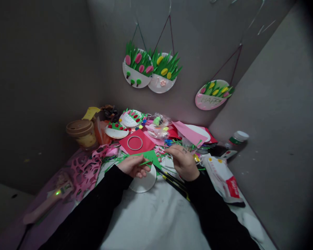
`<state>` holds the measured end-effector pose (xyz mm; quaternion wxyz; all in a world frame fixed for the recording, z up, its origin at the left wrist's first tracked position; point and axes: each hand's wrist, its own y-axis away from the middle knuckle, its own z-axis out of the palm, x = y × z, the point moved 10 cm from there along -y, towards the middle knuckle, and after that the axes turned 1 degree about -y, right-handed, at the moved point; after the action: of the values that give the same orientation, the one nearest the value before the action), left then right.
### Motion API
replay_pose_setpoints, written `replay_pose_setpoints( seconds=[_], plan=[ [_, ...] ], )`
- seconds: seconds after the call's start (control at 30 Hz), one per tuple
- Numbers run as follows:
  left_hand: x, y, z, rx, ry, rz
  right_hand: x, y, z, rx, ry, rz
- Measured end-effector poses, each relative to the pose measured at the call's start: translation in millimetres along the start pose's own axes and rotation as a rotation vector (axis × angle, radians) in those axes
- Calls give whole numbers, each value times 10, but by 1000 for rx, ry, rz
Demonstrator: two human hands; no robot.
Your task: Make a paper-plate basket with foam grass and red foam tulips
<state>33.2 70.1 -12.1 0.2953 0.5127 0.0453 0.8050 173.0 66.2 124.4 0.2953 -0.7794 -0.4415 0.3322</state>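
Note:
My left hand (136, 167) pinches a small, narrow green paper piece (146, 162) between thumb and fingers. Beneath that hand lies a white paper plate (143, 184), partly covered by it. A green paper sheet (149, 157) lies just behind my fingers. My right hand (184, 162) hovers to the right, its fingers drawn together and pointing left; whatever they hold, if anything, is too small to name. Between my wrists lie dark tools with yellow parts (176, 184), apparently scissors, partly hidden by my right forearm.
Red paper (125, 143) with a ring (135, 142) on it lies farther back. A lidded cup (82, 135), pink cut-out paper (86, 170) and a glue gun (48, 205) are at left. A white-and-red packet (224, 178) lies right. Decorated plates (138, 78) hang on the wall.

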Motion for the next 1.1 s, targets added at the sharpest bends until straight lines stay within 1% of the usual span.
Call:
replay_pose_setpoints(
  seconds=[0.1,0.13,0.17,0.23,0.27,0.3,0.33,0.4,0.47,0.53,0.6,0.7,0.77,0.83,0.93,1.1],
  plan=[
    [21,-34,-22,-9,-15,30,-10,25,33,-9,31,-15],
    [53,-46,-30,-3,13,70,-8,39,29,23,51,-2],
    [100,-54,-45,15,68,128,1,61,-1,93,80,25],
    [188,-49,-83,71,202,260,14,146,-95,287,149,100],
    [200,-43,-86,96,233,301,-2,197,-113,365,174,121],
    [188,-43,-71,117,224,314,-39,231,-82,393,187,115],
    [156,-49,-36,128,181,303,-94,244,-10,376,193,85],
    [92,-58,15,163,83,272,-230,240,188,270,195,-9],
    [53,-63,20,210,49,251,-340,237,340,181,188,-81],
    [51,-63,-18,260,57,251,-373,220,403,140,149,-78],
    [106,-40,-110,341,50,297,-295,186,376,163,61,32],
    [252,54,-272,505,-95,416,-25,177,319,238,-159,329],
    [333,110,-312,572,-239,477,144,200,394,223,-338,515],
    [369,135,-307,591,-343,509,247,227,515,167,-476,643],
    [376,149,-277,591,-426,519,325,269,628,109,-559,741],
    [411,204,-223,616,-479,521,365,310,647,111,-571,790]
  ],
)
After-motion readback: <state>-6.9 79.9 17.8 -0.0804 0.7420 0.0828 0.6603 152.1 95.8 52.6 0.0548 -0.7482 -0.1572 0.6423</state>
